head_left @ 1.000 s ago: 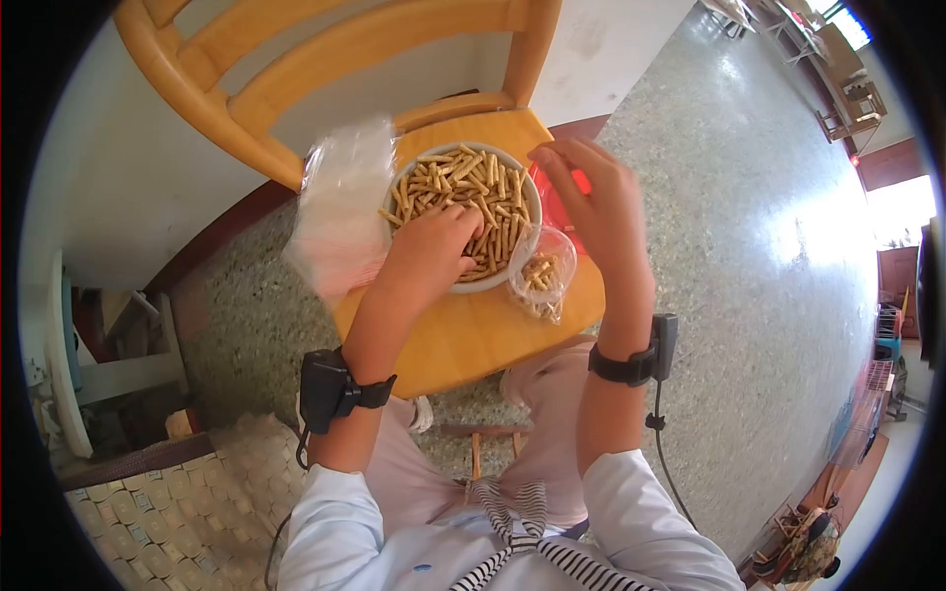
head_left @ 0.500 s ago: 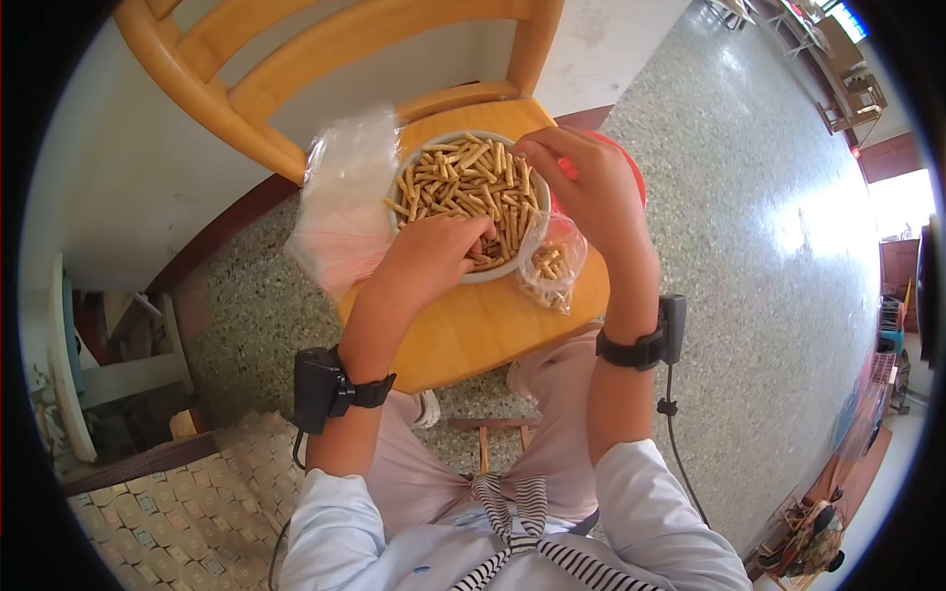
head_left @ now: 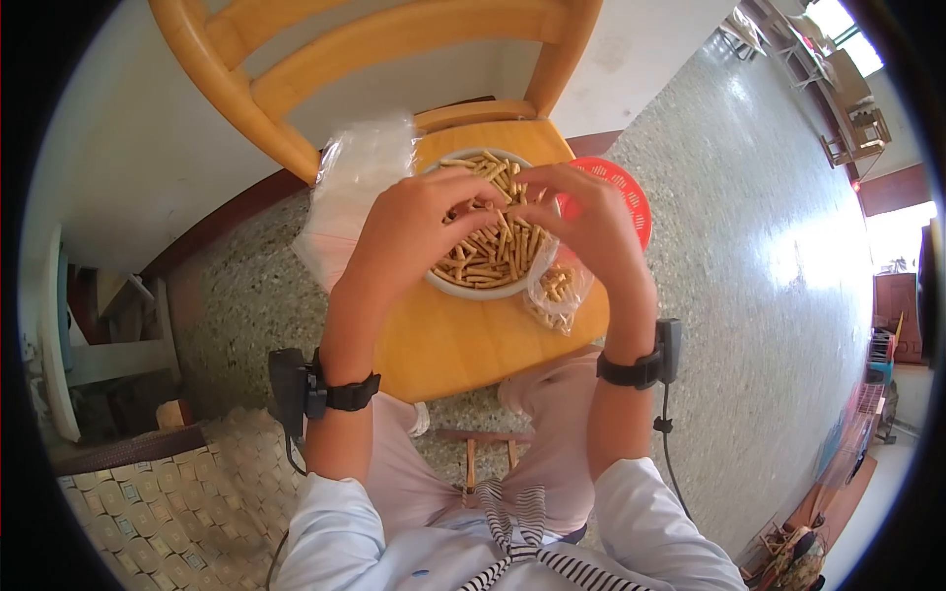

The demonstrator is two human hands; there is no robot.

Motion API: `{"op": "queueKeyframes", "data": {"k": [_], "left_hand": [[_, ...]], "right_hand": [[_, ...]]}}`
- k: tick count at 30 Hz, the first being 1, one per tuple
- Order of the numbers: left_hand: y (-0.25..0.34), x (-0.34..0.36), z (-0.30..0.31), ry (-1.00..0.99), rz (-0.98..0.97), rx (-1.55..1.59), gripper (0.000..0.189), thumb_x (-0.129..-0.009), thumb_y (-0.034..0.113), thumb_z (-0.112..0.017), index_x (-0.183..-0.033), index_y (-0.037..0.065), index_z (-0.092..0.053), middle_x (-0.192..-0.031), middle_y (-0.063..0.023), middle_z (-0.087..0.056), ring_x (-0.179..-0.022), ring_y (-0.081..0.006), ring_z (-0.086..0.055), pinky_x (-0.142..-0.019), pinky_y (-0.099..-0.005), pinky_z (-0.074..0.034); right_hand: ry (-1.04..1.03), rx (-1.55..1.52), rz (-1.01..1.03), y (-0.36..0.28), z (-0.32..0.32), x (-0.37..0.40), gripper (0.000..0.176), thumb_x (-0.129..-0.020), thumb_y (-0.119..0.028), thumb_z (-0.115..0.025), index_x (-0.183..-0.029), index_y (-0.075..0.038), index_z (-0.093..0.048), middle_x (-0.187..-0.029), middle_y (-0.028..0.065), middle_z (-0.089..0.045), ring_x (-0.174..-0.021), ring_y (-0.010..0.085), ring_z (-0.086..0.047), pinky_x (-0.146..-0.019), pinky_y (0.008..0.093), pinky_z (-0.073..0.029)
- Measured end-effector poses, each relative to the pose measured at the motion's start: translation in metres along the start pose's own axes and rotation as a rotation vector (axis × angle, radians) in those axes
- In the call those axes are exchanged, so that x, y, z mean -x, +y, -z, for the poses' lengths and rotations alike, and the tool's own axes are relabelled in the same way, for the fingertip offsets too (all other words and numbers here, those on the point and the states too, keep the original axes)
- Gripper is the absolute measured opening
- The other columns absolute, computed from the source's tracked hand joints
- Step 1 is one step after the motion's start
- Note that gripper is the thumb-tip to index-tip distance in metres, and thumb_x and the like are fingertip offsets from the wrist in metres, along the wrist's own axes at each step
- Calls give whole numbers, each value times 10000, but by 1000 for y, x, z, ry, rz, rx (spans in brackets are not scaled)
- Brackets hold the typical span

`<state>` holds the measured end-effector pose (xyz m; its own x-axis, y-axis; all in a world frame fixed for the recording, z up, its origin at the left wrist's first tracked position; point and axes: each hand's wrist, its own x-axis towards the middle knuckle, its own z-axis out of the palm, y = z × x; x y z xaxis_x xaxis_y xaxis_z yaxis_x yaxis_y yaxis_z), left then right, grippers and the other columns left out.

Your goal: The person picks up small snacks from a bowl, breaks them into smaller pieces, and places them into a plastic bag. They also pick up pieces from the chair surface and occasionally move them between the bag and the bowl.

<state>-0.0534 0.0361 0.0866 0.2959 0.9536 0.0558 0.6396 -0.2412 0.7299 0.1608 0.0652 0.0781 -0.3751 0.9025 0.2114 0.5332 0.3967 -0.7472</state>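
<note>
A round pale bowl (head_left: 463, 289) full of short, thin golden-brown snack sticks (head_left: 493, 264) stands on a wooden chair seat (head_left: 443, 345). Over its left side is my left hand (head_left: 419, 222), fingers curled and thumb drawn toward them above the sticks. My right hand (head_left: 586, 212) reaches over the right rim, its bent fingertips close to the left fingertips. Whatever either hand pinches is too small or hidden to make out. A clear plastic bag (head_left: 557, 295) with some sticks inside leans against the bowl's front right, below my right hand.
Flat clear plastic bags (head_left: 360, 187) lie at the seat's left, overhanging its edge. A red perforated basket (head_left: 631, 192) sits at the right behind my right hand. The chair's backrest (head_left: 404, 44) rises behind the bowl. Patterned cloth (head_left: 177, 512) is at lower left.
My left hand has lifted from among the sticks and moved up. My right hand has come inward from the right rim, so both sets of fingertips now meet closely over the bowl.
</note>
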Motion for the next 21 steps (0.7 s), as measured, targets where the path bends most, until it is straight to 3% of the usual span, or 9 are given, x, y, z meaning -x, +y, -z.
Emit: {"op": "queueKeyframes", "data": {"k": [2,6,9,10,12,14,18,21], "left_hand": [[6,-1,5,156,-110,172,146,-836,126,-748,-978,96,-733,-931,-50,-690,-883,-238,-661,-786,-342,-517],[10,1,8,234,-236,80,159,-811,93,-770,-967,82,-744,-919,-46,-688,-884,-233,-655,-796,-335,-513],[16,5,9,252,-250,162,156,-807,73,-780,-961,72,-753,-933,-52,-695,-877,-211,-664,-789,-319,-527],[17,5,8,274,-260,211,160,-798,45,-787,-954,68,-755,-931,-40,-695,-856,-167,-647,-733,-288,-493],[20,5,6,290,-274,261,167,-789,18,-793,-946,63,-757,-929,-28,-695,-835,-123,-630,-678,-257,-460],[23,6,7,314,-289,234,133,-834,50,-767,-966,51,-755,-943,-64,-704,-853,-165,-677,-761,-290,-552],[23,7,8,360,-318,237,149,-833,44,-767,-980,46,-743,-942,-61,-708,-852,-171,-677,-769,-291,-550],[23,7,9,387,-189,182,147,-843,51,-762,-984,39,-723,-942,-59,-717,-855,-173,-681,-753,-299,-548]], "right_hand": [[-8,-98,121,-4,-10,-2,331,-761,-241,-835,-1005,-41,-735,-861,91,-717,-777,250,-682,-685,367,-528],[77,-29,244,-9,-14,-2,248,-778,-193,-811,-949,-32,-728,-820,92,-698,-760,281,-664,-696,372,-518],[137,-33,309,-12,-15,-1,186,-790,-151,-791,-912,-28,-722,-821,100,-689,-756,292,-656,-696,380,-511],[172,-57,343,-13,-16,-1,150,-800,-126,-777,-895,-26,-718,-822,104,-685,-756,293,-653,-692,384,-507],[162,-70,337,-12,-20,-2,132,-806,-112,-769,-890,-24,-716,-825,105,-684,-758,292,-652,-691,384,-506],[149,-86,335,-12,-20,-3,114,-812,-98,-760,-884,-23,-714,-827,106,-683,-760,291,-650,-690,384,-506],[187,-126,262,-17,-16,-4,132,-803,-84,-770,-923,-36,-741,-852,92,-704,-774,254,-664,-709,358,-522],[226,-160,198,-19,-6,-4,164,-793,-85,-789,-948,-44,-756,-871,72,-720,-777,202,-671,-701,327,-524]]}}
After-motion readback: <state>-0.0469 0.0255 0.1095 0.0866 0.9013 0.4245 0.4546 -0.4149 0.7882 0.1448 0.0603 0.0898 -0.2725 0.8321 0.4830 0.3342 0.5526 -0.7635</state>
